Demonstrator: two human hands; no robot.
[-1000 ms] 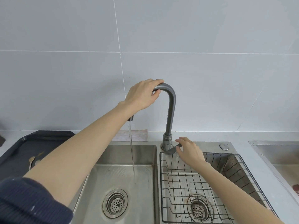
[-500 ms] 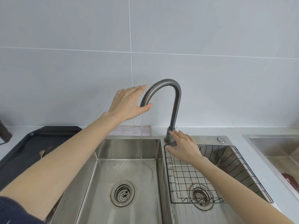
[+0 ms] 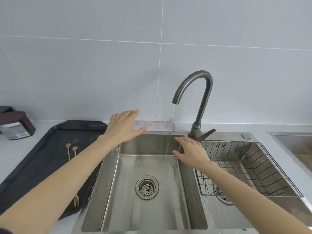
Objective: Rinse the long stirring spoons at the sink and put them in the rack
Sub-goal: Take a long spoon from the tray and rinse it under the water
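Two long tan stirring spoons (image 3: 70,150) lie side by side on a black tray (image 3: 42,166) left of the sink; my left forearm hides their lower ends, and a forked tip (image 3: 76,200) shows below it. My left hand (image 3: 124,126) hovers open above the left basin's (image 3: 145,200) back-left corner. My right hand (image 3: 190,152) is open over the divider between the basins. The grey tap (image 3: 197,92) runs a thin stream of water (image 3: 169,137) into the left basin. A black wire rack (image 3: 249,168) sits in the right basin.
A dark brown jar (image 3: 16,125) with a label stands on the white counter at far left. A folded cloth (image 3: 152,125) lies behind the left basin. Another steel basin (image 3: 297,146) shows at the right edge. The tap lever (image 3: 205,134) points right.
My left hand let go of the tap spout and dropped left and lower. My right hand left the lever and moved toward the left basin. The view has shifted left, showing the spoons.
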